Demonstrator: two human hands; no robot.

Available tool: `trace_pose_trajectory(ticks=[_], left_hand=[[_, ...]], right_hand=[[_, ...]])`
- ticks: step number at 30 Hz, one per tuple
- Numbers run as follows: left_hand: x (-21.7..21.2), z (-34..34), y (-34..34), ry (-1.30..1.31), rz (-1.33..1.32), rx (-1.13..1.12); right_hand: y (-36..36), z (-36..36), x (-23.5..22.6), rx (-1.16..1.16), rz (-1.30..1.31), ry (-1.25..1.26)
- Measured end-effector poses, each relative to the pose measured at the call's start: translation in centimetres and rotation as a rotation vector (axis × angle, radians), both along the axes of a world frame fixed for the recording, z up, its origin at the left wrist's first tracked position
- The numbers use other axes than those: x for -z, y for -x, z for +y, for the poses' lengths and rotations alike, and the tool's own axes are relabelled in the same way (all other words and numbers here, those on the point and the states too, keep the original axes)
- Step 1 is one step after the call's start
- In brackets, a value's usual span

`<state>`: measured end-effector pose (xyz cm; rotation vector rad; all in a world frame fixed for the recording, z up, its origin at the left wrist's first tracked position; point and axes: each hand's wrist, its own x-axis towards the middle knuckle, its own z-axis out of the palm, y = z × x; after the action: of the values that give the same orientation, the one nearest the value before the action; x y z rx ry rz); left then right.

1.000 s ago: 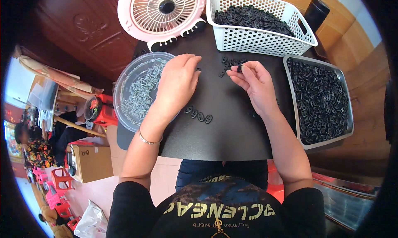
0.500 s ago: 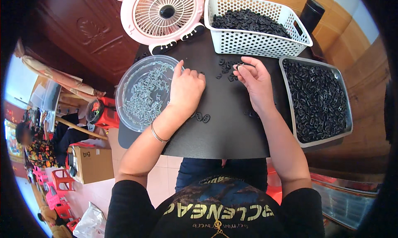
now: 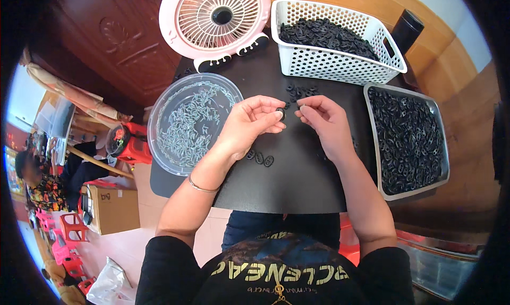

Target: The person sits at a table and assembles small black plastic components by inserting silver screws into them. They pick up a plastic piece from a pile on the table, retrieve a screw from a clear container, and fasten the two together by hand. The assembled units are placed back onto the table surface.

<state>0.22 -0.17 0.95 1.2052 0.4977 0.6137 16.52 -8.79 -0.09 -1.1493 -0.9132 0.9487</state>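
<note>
My left hand (image 3: 247, 123) pinches a small black oval plastic piece (image 3: 281, 114) between thumb and fingers, over the middle of the dark table. Close beside it, my right hand (image 3: 325, 122) has thumb and forefinger pressed together. Something tiny seems to be at those fingertips, too small to make out. A small gap separates the two hands. To the left of my left hand stands a clear round tub (image 3: 154, 140) with many small silvery pins (image 3: 188, 127). Several black oval pieces with holes (image 3: 259, 158) lie in a row below my left wrist.
Loose black pieces (image 3: 303, 91) lie beyond my hands. Behind them stands a white perforated basket (image 3: 340, 66) of black pieces. A metal tray (image 3: 375, 145) of black ovals is at the right. A pink fan (image 3: 175, 26) and a black cylinder (image 3: 407, 31) stand at the back.
My left hand has come away from the tub's edge toward the middle, and the black oval now shows in it. My right hand has moved slightly nearer, close to the left. The view has shifted a little.
</note>
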Motion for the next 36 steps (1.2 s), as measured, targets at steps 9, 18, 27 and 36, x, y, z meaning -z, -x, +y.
trace_pose_trajectory(ticks=[9, 18, 27, 36], left_hand=[[-0.2, 0.0, 0.3, 0.106, -0.071, 0.030], [-0.2, 0.2, 0.6, 0.152, -0.073, 0.052], [0.4, 0.2, 0.4, 0.080, -0.074, 0.039], [0.2, 0.0, 0.3, 0.035, -0.092, -0.010]], right_hand=[[0.3, -0.1, 0.0, -0.084, 0.149, -0.001], [0.7, -0.3, -0.6, -0.115, 0.213, 0.065], [0.9, -0.3, -0.4, -0.075, 0.067, 0.086], [1.4, -0.3, -0.3, -0.039, -0.075, 0.036]])
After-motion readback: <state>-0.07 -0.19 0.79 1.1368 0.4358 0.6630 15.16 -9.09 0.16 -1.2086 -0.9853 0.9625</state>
